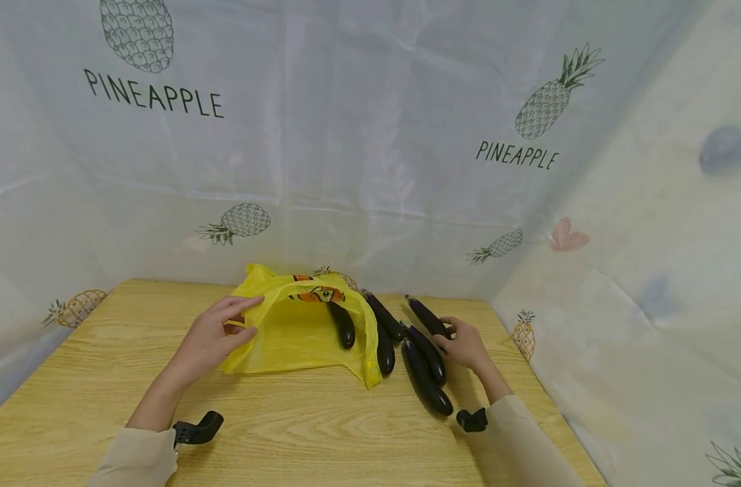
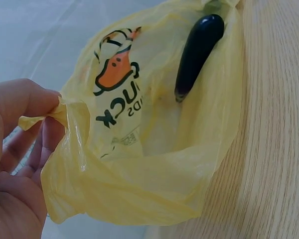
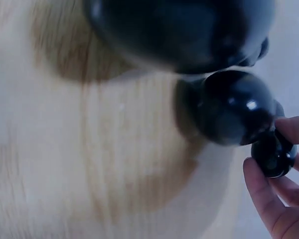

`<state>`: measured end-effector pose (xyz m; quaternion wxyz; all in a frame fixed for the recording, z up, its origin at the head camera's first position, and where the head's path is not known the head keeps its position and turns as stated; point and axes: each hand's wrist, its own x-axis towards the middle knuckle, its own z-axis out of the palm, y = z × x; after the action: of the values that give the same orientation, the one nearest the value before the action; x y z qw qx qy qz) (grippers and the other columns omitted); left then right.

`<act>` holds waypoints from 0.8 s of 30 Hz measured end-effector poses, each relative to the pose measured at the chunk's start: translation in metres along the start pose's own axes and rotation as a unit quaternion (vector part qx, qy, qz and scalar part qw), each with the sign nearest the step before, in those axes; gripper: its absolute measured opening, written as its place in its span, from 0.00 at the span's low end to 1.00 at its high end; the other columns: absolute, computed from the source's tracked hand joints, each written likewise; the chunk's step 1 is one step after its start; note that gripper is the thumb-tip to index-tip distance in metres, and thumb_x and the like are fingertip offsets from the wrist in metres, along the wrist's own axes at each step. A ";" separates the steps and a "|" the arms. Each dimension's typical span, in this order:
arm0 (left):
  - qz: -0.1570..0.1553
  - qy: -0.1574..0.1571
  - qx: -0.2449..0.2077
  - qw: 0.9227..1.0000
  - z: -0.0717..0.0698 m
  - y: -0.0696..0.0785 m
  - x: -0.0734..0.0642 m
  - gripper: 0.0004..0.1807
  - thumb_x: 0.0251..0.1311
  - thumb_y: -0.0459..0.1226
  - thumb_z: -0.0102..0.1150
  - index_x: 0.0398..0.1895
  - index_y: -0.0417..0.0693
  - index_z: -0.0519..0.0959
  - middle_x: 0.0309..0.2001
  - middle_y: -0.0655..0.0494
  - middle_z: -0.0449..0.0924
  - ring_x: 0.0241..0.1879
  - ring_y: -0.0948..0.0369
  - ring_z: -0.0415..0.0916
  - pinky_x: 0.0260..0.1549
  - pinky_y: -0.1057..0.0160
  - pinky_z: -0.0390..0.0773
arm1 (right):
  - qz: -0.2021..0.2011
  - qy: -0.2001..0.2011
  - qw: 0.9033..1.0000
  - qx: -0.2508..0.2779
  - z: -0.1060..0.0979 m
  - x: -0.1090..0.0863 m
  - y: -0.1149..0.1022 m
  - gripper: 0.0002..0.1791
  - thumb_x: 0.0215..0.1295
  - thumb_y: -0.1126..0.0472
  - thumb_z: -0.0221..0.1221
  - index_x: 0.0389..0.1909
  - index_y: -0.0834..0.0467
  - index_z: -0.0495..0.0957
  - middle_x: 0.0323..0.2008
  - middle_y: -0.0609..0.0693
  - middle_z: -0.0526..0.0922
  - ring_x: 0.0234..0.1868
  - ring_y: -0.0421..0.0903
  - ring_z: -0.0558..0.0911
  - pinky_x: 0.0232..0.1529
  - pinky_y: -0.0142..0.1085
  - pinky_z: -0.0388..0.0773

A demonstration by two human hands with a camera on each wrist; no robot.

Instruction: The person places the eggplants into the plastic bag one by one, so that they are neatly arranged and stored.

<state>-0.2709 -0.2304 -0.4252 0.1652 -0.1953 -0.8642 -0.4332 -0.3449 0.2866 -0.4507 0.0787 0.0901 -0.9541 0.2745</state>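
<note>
A yellow plastic bag (image 1: 285,341) lies on the table with its mouth held wide toward me. At the bag's left edge, my left hand (image 1: 214,333) pinches the rim between thumb and fingers; the left wrist view shows the gathered plastic in that grip. One dark eggplant (image 2: 198,57) rests inside the bag. Over on the right, my right hand (image 1: 463,343) grips the near end of another eggplant (image 1: 426,314), with thumb and fingers on either side of it in the right wrist view (image 3: 273,154).
Several more eggplants (image 1: 427,379) lie close together between the bag and my right hand, one right against the bag's right side. The wooden table (image 1: 297,433) meets a pineapple-print sheet (image 1: 346,135) at the back and sides.
</note>
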 end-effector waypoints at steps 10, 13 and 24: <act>-0.004 -0.007 0.008 1.000 0.001 -0.003 0.001 0.33 0.68 0.29 0.69 0.76 0.47 0.74 0.64 0.49 0.77 0.47 0.55 0.82 0.46 0.71 0.84 | -0.019 0.012 1.000 0.019 -0.011 -0.008 -0.028 0.30 0.75 0.58 0.67 0.73 0.64 0.73 0.57 0.70 0.83 0.53 0.66 0.86 0.42 0.53 0.88; -0.004 -0.006 0.008 1.000 0.001 -0.003 0.001 0.33 0.68 0.29 0.69 0.76 0.47 0.74 0.65 0.49 0.77 0.47 0.55 0.82 0.46 0.71 0.84 | -0.027 0.012 0.999 0.028 -0.013 -0.013 -0.039 0.30 0.74 0.58 0.67 0.73 0.63 0.74 0.57 0.70 0.83 0.49 0.65 0.88 0.41 0.50 0.89; 0.009 0.003 0.007 1.000 0.001 -0.002 0.000 0.33 0.67 0.28 0.70 0.75 0.46 0.75 0.63 0.47 0.78 0.46 0.55 0.82 0.45 0.71 0.84 | -0.031 -0.004 0.995 0.092 -0.017 -0.027 -0.067 0.31 0.74 0.59 0.68 0.75 0.59 0.73 0.59 0.67 0.82 0.44 0.55 0.91 0.35 0.36 0.89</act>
<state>-0.2723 -0.2311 -0.4270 0.1730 -0.2010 -0.8647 -0.4265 -0.3025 0.2436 -0.4076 0.0744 0.1281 -0.9219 0.3581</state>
